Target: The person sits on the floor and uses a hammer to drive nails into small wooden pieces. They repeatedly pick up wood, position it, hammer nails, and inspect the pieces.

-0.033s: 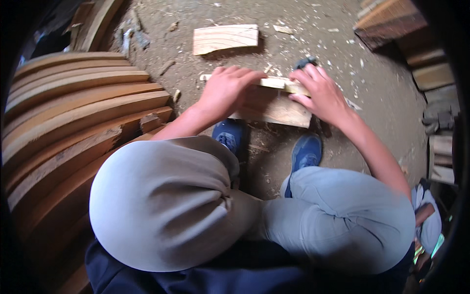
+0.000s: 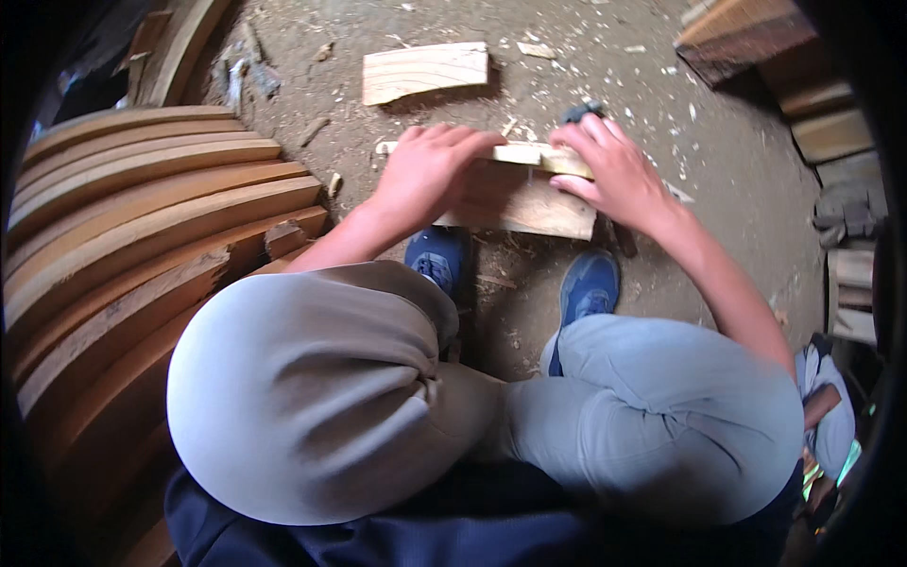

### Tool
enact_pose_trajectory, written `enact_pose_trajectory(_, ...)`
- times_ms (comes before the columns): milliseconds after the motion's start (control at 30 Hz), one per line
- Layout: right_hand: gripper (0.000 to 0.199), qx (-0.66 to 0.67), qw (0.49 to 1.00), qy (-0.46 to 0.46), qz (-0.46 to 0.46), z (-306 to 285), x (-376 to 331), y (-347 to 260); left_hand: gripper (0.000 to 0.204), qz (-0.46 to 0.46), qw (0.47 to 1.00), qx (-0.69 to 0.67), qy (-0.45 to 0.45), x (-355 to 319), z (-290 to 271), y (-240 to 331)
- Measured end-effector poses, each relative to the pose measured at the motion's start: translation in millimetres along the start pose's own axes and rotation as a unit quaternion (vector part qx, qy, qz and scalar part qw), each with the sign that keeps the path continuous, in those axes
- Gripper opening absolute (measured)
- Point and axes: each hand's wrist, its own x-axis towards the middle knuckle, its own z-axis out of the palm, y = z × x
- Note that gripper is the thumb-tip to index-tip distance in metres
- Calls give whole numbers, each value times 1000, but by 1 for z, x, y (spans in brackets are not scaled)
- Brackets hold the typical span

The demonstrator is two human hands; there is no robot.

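A narrow pale wooden strip [image 2: 518,154] lies across the upper edge of a wider wooden board [image 2: 529,210] beyond my shoes. My left hand [image 2: 425,170] curls over the left part of the strip, its fingers on the far side. At the right end, my right hand [image 2: 614,175] grips the strip between thumb and fingers. A small dark object [image 2: 581,112] shows just behind the right fingers; I cannot make out its kind. Part of the board's left side is hidden by the left hand.
A loose wooden block [image 2: 425,73] lies on the ground beyond my hands. Stacked planks [image 2: 161,194] fill the left side. Large timber pieces [image 2: 746,42] stand at the far right. Wood chips litter the dirt floor. Another person [image 2: 829,411] shows at the right edge.
The view has shifted slightly, so the things on the ground appear a little farther left and up. Both hands keep their hold on the strip.
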Motion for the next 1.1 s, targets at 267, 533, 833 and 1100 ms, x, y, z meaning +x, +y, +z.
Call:
enact_pose_trajectory(267,26,174,985,-4,15,-22,2,10,29,-1,998,66,-14,3,0,13)
enact_pose_trajectory(533,20,165,979,77,-88,-7,13,20,24,7,996,89,26,5,11,12)
enact_pose_trajectory(833,22,197,962,164,91,-77,15,45,36,-2,997,78,-15,8,9,17)
enact_pose_trajectory(1100,23,263,921,234,163,-113,11,69,36,-17,995,93,-23,6,6,13)
